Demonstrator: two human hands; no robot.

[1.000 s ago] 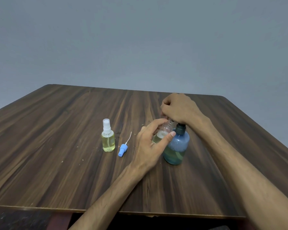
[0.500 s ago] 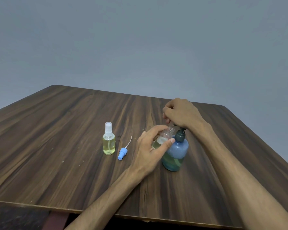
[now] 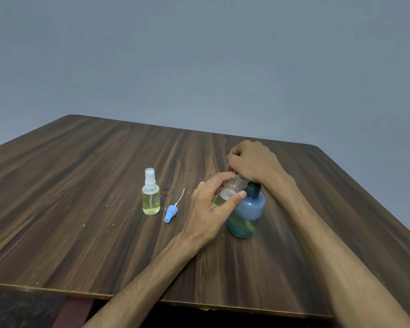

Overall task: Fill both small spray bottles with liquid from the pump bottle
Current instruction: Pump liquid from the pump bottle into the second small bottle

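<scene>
Filling under way: left hand (image 3: 208, 209) grips open bottle (image 3: 230, 191), tilted against pump bottle (image 3: 246, 214) at table's (image 3: 81, 233) 3 o'clock. Right hand (image 3: 252, 162), fingers curled, covers pump head. Advise short strokes, neck kept under spout. Capped bottle (image 3: 151, 196) appears full.

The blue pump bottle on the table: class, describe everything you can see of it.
The blue pump bottle is a squat, round-shouldered bottle of translucent blue plastic with a dark collar and pump on top. It stands upright on the wooden table, with liquid in its lower part. The right hand covers its pump head; the left hand holds a small open spray bottle tilted against its shoulder.
</scene>
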